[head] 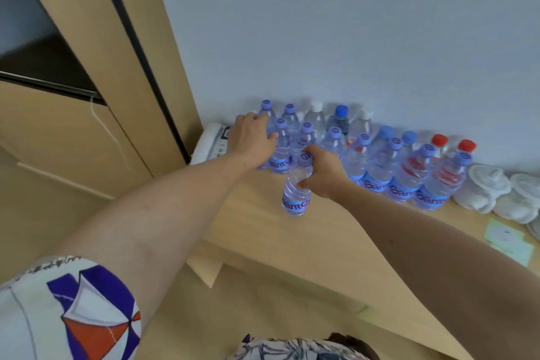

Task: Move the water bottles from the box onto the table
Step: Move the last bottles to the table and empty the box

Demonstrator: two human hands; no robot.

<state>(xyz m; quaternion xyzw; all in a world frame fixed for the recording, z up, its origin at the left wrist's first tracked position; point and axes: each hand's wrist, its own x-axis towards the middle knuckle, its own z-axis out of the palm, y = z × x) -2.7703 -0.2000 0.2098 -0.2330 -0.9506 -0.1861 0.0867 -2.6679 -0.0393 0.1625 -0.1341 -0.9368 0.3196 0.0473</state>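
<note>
Wooden cabinet (96, 114): far left, pale panels with a dark vertical strip; no part in the task.
White desk telephone (211, 142): at the left end of the pale wooden table (263, 231), just beside the wall and partly hidden by the left wrist.
Left hand (251, 137): extended over the left end of the bottle group, fingers curled round a clear plastic bottle with a purple cap (280, 143) in the front row; judged to be seating it against its neighbours so the row stays tight.
Right hand (321, 172): clamped on the neck and shoulder of a clear plastic water bottle with a purple cap and blue label (296, 187), thumb below, fingers wrapped over the top.
Held bottle, position: in front of the rows, apart from them, base at or just above the table; contact cannot be confirmed.
Held bottle, axis: long axis near vertical, cap up, tilted slightly away from the wearer; neck grip judged to keep the base free for setting down.
Standing bottles (380, 161): upright in rows against the grey wall, caps purple, blue, white and red, touching side by side.
White folded cloths (491, 187): right of the bottles.
Pale green card (510, 241): flat near the right edge.
Box: not in view.
</note>
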